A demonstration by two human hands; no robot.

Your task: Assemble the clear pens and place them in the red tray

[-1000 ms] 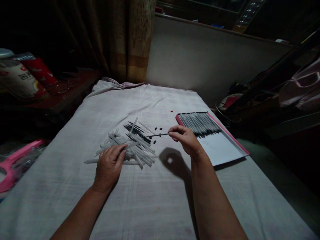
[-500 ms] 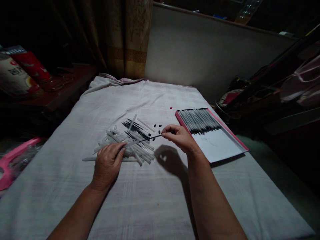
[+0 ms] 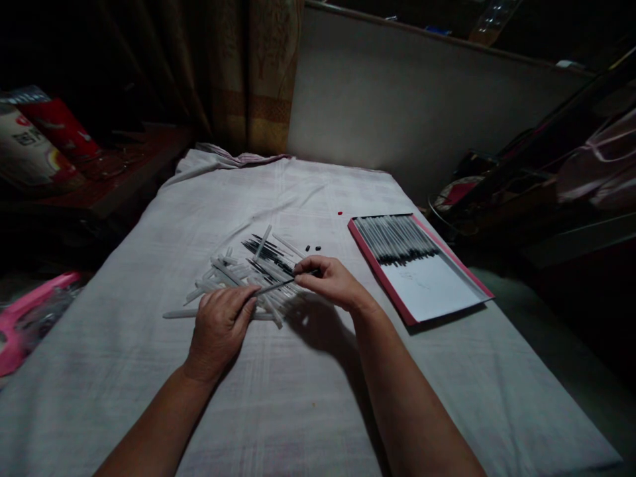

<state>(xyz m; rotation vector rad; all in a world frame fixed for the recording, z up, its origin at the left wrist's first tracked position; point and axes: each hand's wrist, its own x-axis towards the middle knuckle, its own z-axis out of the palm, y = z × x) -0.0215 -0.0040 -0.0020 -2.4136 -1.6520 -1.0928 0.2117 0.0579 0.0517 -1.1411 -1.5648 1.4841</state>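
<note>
Your white-clothed table [image 3: 308, 397] sat in a dim room.
One tray [image 3: 432, 291], two caps [image 3: 312, 248]; right hand [image 3: 330, 281] pinched one refill [image 3: 298, 277], left hand [image 3: 218, 328] gripped one barrel [image 3: 261, 290].

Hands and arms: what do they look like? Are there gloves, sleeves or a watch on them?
No gloves: the left hand and the right hand are both bare. The left forearm and the right forearm are bare too, with no sleeve reaching into view. I see no watch, bracelet or ring, though the light is dim, so something small could be missed.
</note>
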